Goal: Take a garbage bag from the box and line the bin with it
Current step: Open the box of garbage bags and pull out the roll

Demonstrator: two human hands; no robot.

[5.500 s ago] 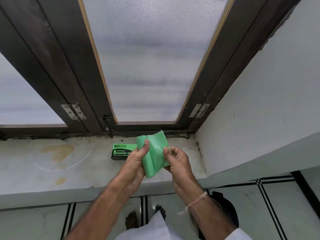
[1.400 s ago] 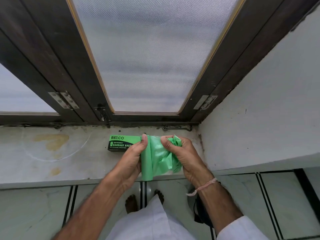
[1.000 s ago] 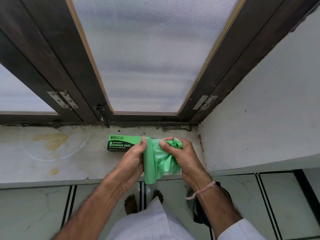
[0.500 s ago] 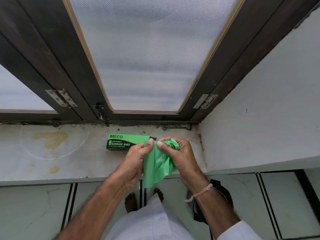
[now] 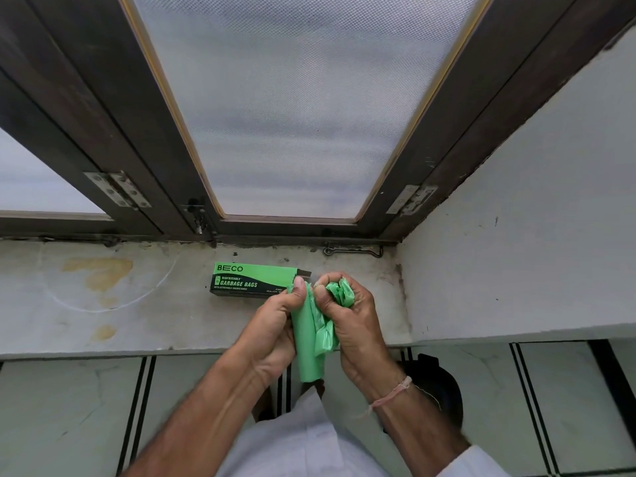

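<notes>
We see both hands held together over the front part of the stone windowsill (image 5: 144,315), working a green garbage bag (image 5: 307,346) between them. Our left hand (image 5: 272,327) pinches the bag's upper edge with the thumb pressed on top, and the rest of the bag hangs from it as a narrow folded strip reaching past the sill's front edge. Our right hand (image 5: 352,320) is curled tight round a crumpled bunch of the same bag, with green folds poking out between the fingers. The two thumbs sit just beside each other. The bag box (image 5: 253,282), green and black and printed "BECO" and "GARBAGE BAGS", lies flat on the sill just behind our left hand, with its right end flap standing open. Yellowish stains (image 5: 98,271) mark the sill to the left. Behind stands a dark wooden window frame (image 5: 447,139) with a frosted pane (image 5: 296,98). A pale thread (image 5: 392,395) circles our right wrist. On the tiled floor (image 5: 69,407) below, a dark round object (image 5: 438,385) shows behind our right forearm; we cannot tell whether it is the bin.
</notes>
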